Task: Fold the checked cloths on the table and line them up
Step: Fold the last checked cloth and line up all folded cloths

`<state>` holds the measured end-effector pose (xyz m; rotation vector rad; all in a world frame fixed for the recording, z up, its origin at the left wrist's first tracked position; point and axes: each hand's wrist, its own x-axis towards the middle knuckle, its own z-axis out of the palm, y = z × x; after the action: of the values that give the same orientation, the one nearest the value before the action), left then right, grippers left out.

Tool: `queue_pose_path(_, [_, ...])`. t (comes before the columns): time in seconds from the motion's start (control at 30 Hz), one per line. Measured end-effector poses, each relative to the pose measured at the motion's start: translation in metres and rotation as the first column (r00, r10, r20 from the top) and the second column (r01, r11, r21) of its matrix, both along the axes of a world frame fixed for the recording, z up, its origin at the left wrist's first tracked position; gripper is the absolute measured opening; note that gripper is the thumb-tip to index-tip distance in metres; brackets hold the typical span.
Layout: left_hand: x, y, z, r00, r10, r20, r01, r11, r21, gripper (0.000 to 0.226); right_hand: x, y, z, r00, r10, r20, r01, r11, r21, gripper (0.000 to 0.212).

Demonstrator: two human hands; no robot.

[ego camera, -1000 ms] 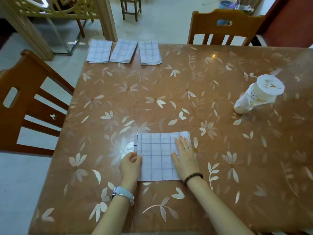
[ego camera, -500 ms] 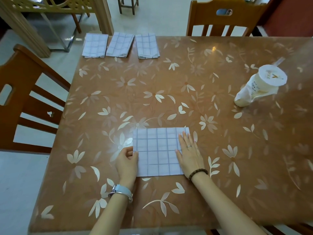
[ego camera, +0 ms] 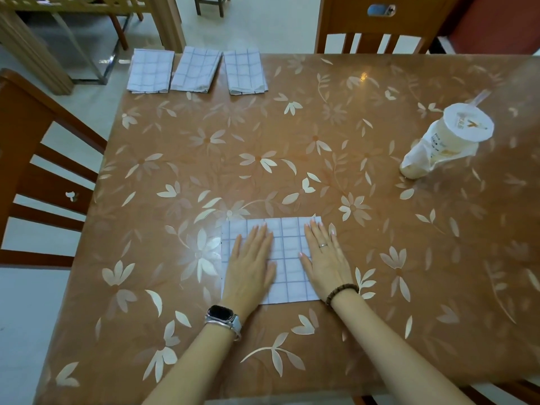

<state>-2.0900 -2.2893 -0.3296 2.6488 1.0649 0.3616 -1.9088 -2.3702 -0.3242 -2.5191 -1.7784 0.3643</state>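
Surface (ego camera: 321, 147): brown floral cover. One cloth (ego camera: 287, 260), checked, folded into a flat rectangle, lies near the near edge, about midway along it, its sides square to that edge. Left hand (ego camera: 251, 266): palm down on the cloth's left half, fingers (ego camera: 257, 233) straight and close together, holding nothing, tips pointing to the far edge and stopping just short of the cloth's far side; the heel of the hand covers the cloth's near side. Right hand (ego camera: 324, 260): palm down on the right half, fingers (ego camera: 314, 232) straight and slightly apart, holding nothing, the outer ones passing over the cloth's right side onto the surface. A bare strip of cloth shows between the two hands. Watch (ego camera: 223, 316) on the left wrist; bead bracelet (ego camera: 342, 292) on the right wrist; ring (ego camera: 323, 244) on a right finger. Three folded cloths (ego camera: 196, 69), checked, stand in a row at the far left corner, side by side, the leftmost overhanging the left edge. Cup (ego camera: 447, 141), sealed, with a straw, in a thin bag, near the right edge, well apart from the cloths. Chairs: one (ego camera: 35, 171) at the left edge, one (ego camera: 377, 27) at the far edge.
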Motion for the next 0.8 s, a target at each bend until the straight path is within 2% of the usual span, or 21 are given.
queue_pose_path(0.07, [0.003, 0.001, -0.007, 0.991, -0.066, -0.118, 0.061, 0.997, -0.04, 0.064, 0.0, 0.002, 0.0, 1.0, 0.01, 0.029, -0.009, 1.0, -0.026, 0.067])
queue_pose_path(0.2, [0.0, 0.002, -0.015, 0.976, -0.068, -0.208, 0.055, 0.996, -0.068, 0.07, -0.001, 0.001, 0.0, 0.997, 0.034, 0.074, -0.03, 0.998, -0.05, 0.075])
queue_pose_path(0.4, [-0.009, -0.001, -0.007, 0.979, -0.048, -0.2, 0.024, 0.993, -0.118, 0.077, -0.003, -0.009, 0.004, 0.997, 0.021, 0.071, -0.016, 0.997, -0.072, 0.076])
queue_pose_path(0.67, [-0.026, -0.013, -0.012, 0.966, -0.05, -0.252, 0.028, 0.996, -0.09, 0.075, -0.014, -0.028, 0.002, 1.0, -0.003, 0.027, 0.006, 0.997, -0.079, 0.072])
queue_pose_path(0.73, [-0.026, -0.013, -0.012, 0.964, -0.05, -0.26, 0.028, 0.996, -0.088, 0.074, -0.013, -0.029, 0.003, 1.0, -0.012, 0.012, 0.012, 0.999, -0.043, 0.068])
queue_pose_path(0.8, [-0.026, -0.013, -0.009, 0.97, -0.025, -0.243, 0.005, 0.997, -0.082, 0.07, -0.013, -0.03, 0.008, 0.994, -0.085, -0.072, 0.087, 0.996, 0.03, 0.063])
